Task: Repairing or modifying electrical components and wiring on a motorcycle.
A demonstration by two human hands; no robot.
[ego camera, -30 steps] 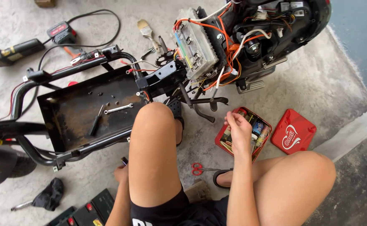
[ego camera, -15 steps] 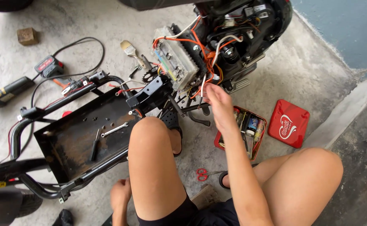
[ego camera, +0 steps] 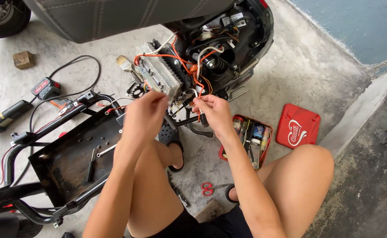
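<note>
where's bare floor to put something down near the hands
Bare concrete lies right of the red lid, toward the wall, and between the wooden block and the silver controller box. It is crowded around both hands, among the orange wires, and in the red tin.

One view only, taken from a head-worn camera. The scene is looked down on steeply, from above the squatting person's knees, facing forward toward the scooter. The hands are seen close, at arm's length, mid-frame. The concrete floor fills the surroundings. No second view is given for overlap.
</note>
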